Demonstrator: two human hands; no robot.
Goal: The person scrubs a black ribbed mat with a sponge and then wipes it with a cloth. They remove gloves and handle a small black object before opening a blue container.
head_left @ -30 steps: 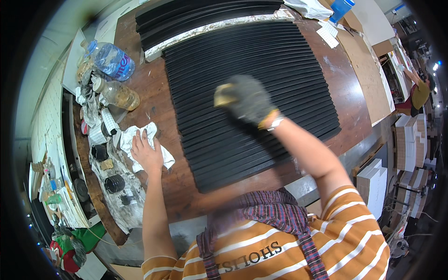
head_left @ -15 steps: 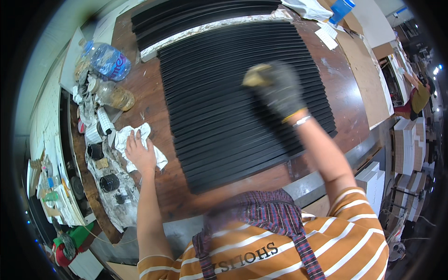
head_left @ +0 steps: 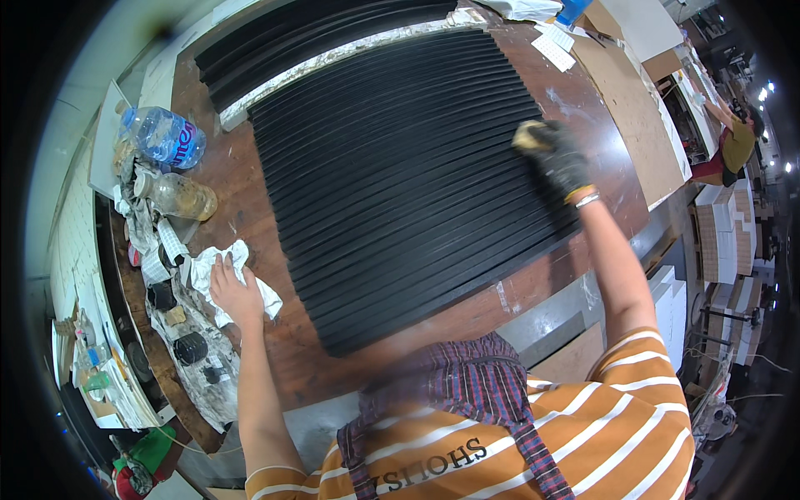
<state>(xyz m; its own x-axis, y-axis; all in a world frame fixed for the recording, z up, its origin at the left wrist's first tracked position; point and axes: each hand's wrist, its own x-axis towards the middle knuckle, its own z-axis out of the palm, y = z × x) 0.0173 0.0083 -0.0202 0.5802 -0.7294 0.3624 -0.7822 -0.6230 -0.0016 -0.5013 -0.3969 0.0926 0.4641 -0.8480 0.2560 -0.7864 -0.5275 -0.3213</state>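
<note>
A row of narrow black strips (head_left: pixel 392 183) lies side by side across the brown table, forming a wide ridged sheet. My right hand (head_left: pixel 561 158), in a dark glove with a yellow cuff, is closed around a tan sponge (head_left: pixel 527 135) at the right ends of the strips. The sponge looks to be against them, but contact is hard to make out. Bare and flat, my left hand (head_left: pixel 236 292) rests with fingers extended on a crumpled white cloth (head_left: pixel 260 293), left of the strips.
More black strips (head_left: pixel 317 42) lie beyond a stained white bar (head_left: pixel 342 58). At left stand a large clear bottle (head_left: pixel 171 137) and a cloudy jar (head_left: pixel 183 197), with black-smeared containers (head_left: pixel 190 348) on a stained sheet. Cardboard (head_left: pixel 625 117) lies at right; another person (head_left: pixel 733 146) works beyond.
My right hand has swept rightward with the sponge, from the middle of the strips to their right ends. The left hand stays on the cloth. The whole view has shifted slightly.
</note>
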